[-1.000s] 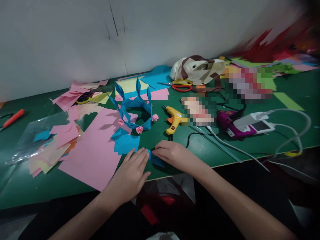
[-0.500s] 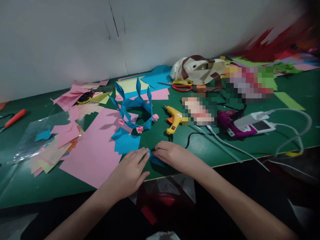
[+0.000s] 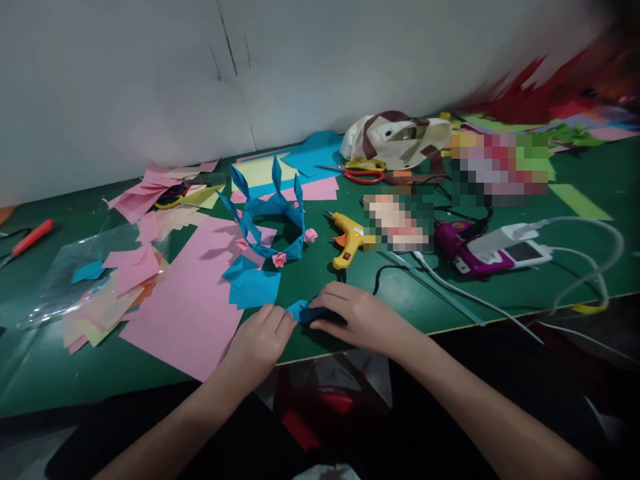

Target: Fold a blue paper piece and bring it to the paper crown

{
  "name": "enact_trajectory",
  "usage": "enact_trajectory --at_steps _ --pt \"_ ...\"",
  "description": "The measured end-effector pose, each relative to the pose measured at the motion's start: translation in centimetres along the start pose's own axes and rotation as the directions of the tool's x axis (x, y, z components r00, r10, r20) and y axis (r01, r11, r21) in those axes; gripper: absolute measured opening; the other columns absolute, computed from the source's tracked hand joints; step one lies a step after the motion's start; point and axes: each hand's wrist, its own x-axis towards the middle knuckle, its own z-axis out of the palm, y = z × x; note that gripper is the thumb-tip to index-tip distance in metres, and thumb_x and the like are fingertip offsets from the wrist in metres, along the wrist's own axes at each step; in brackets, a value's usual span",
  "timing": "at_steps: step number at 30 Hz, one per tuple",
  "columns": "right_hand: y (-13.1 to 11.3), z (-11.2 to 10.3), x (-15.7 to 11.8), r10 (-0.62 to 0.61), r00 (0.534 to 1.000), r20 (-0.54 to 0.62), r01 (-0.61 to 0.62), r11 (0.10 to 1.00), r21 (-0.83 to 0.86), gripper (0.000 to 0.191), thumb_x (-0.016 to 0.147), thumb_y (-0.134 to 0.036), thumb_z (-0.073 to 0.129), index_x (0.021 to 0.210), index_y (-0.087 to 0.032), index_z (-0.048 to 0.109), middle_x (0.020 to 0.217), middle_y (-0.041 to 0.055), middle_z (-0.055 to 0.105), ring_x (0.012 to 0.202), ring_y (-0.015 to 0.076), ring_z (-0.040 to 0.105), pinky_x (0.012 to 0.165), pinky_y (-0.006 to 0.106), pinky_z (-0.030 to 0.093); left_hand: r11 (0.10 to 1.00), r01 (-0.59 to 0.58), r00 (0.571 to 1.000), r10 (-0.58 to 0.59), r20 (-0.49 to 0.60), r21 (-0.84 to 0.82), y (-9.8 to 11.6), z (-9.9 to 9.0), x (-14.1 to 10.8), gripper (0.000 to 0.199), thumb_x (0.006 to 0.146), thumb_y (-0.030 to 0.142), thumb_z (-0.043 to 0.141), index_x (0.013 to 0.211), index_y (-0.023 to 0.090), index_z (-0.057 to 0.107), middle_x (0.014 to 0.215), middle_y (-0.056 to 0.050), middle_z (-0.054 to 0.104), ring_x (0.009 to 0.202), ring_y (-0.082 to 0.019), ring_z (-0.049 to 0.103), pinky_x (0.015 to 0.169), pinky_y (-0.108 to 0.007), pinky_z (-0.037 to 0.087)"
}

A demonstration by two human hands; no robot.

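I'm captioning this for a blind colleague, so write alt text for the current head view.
Two bare hands, left and right, hold a small folded blue paper over a green table. Beyond them stand a spiky blue paper crown with pink paper flowers and a yellow glue gun.

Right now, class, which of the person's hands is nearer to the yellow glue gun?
Right: the right hand is just this side of the glue gun; the left hand is farther off, leftward.
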Motion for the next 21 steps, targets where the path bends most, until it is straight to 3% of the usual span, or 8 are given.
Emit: enact_trajectory --at_steps 3,8,14,21 --pt "0.0 0.8 0.1 -0.062 0.998 0.025 0.062 0.998 -0.006 0.017 0.084 -0.026 0.058 0.099 -0.018 0.06 0.087 0.0049 0.059 0.081 0.0156 0.057 0.069 0.026 0.046 0.989 0.062 0.997 -0.055 0.05 -0.132 0.0 0.1 -0.2 0.018 0.09 0.011 0.042 0.079 0.012 0.056 0.073 -0.006 0.058 0.07 -0.018 0.056 0.062 -0.031 0.046" --pt "0.0 1.9 0.6 -0.082 0.997 -0.011 0.082 0.996 -0.029 0.012 0.087 -0.024 0.054 0.091 -0.017 0.062 0.085 0.004 0.06 0.078 0.0141 0.057 0.067 0.024 0.046 0.964 0.134 0.99 -0.119 0.078 -0.231 -0.2 0.4 -0.4 0.024 0.094 0.015 0.034 0.088 0.013 0.058 0.084 -0.008 0.059 0.079 -0.019 0.056 0.067 -0.032 0.048" --pt "-0.5 2.2 0.9 -0.104 0.994 -0.018 0.102 0.99 -0.099 0.019 0.091 -0.021 0.045 0.083 -0.016 0.062 0.077 0.0037 0.058 0.073 0.0141 0.054 0.063 0.024 0.043 0.891 0.244 0.967 -0.192 0.169 -0.382 -0.7 0.3 -0.3 0.025 0.096 0.023 0.033 0.091 0.016 0.057 0.085 -0.005 0.058 0.081 -0.017 0.054 0.071 -0.031 0.048" --pt "-1.4 2.7 1.1 0.041 0.999 -0.029 -0.043 0.997 -0.068 0.012 0.086 -0.014 0.048 0.08 -0.014 0.058 0.076 0.0048 0.055 0.074 0.0159 0.052 0.065 0.026 0.044 0.897 0.299 0.944 -0.229 0.238 -0.325 -0.3 0.7 -0.3 0.022 0.095 0.018 0.034 0.083 0.017 0.052 0.082 -0.003 0.054 0.078 -0.018 0.051 0.068 -0.032 0.043"
